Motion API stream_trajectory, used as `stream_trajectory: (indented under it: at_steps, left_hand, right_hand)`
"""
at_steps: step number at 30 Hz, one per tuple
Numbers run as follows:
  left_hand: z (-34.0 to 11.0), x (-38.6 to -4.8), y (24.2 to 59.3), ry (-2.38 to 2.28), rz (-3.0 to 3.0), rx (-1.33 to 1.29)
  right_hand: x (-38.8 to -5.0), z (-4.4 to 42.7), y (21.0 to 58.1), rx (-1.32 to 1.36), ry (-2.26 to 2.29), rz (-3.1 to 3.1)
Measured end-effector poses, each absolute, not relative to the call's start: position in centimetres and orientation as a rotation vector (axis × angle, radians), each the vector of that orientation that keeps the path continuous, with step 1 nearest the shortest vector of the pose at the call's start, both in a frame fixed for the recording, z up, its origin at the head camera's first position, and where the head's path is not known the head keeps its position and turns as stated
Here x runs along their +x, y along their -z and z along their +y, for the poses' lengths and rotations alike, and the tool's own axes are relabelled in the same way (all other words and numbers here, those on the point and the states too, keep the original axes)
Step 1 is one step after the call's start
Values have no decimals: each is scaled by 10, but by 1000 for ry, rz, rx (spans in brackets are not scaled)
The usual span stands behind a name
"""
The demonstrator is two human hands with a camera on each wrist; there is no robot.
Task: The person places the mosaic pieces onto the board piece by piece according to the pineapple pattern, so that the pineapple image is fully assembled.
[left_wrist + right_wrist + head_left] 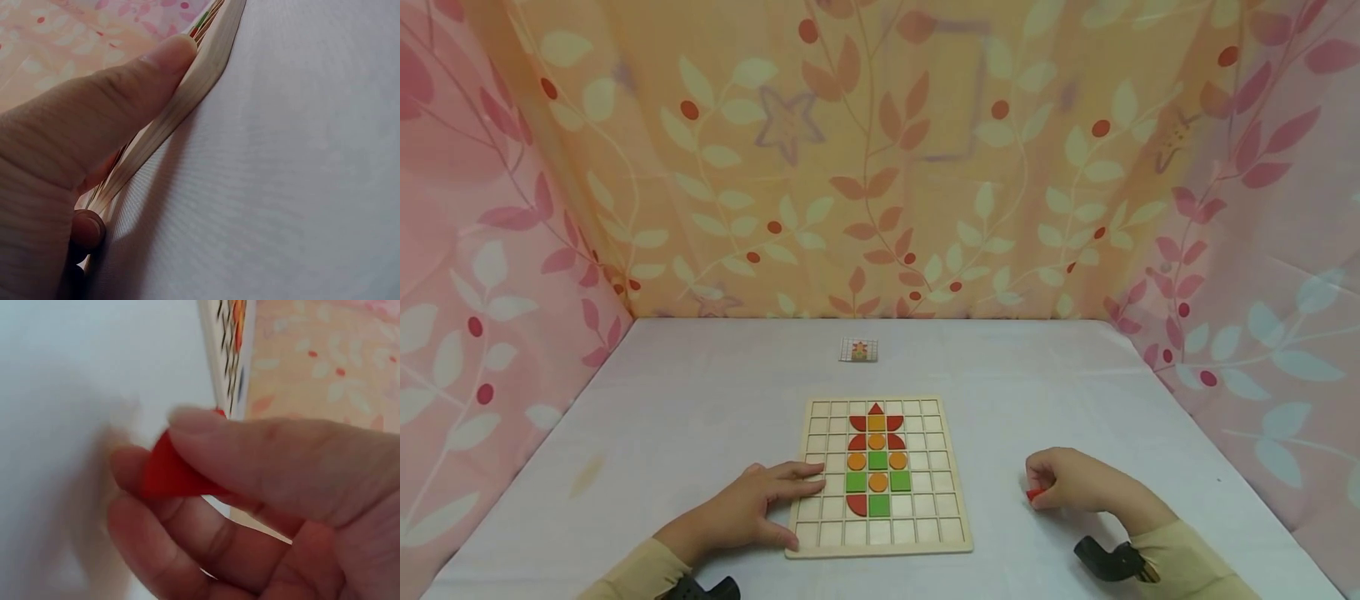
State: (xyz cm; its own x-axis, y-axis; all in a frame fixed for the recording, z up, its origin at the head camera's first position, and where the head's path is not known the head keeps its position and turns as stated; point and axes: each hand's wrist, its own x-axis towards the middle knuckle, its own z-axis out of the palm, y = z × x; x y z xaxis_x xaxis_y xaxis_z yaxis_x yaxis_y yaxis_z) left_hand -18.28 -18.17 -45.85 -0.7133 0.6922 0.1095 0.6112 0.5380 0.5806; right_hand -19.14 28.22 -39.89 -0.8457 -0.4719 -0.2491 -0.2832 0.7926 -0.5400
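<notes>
A pale wooden grid board (925,533) lies on the table, bearing red, orange and green pieces in a figure. My left hand (763,500) rests on its left edge, with two fingers stretched over the grid and the thumb (172,55) on the board's rim near the front corner. To the right of the board, my right hand (1075,479) pinches a red quarter-circle piece (169,472) between thumb and fingers, raised off the table. The lowest filled row holds a red quarter-circle piece (857,505) and a green square (878,505).
Behind the board lies a small card (859,350) with a printed coloured figure on a grid. A white cloth (715,383) covers the table. Patterned curtains (880,167) enclose the back and both sides.
</notes>
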Motion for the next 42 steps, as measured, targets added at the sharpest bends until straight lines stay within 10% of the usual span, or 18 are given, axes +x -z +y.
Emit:
stream_trajectory:
  at_steps: [42]
  left_hand:
    - [-182,-184,459,-921,2636,1154]
  right_hand:
    - [-198,133,416,-689,898,2617]
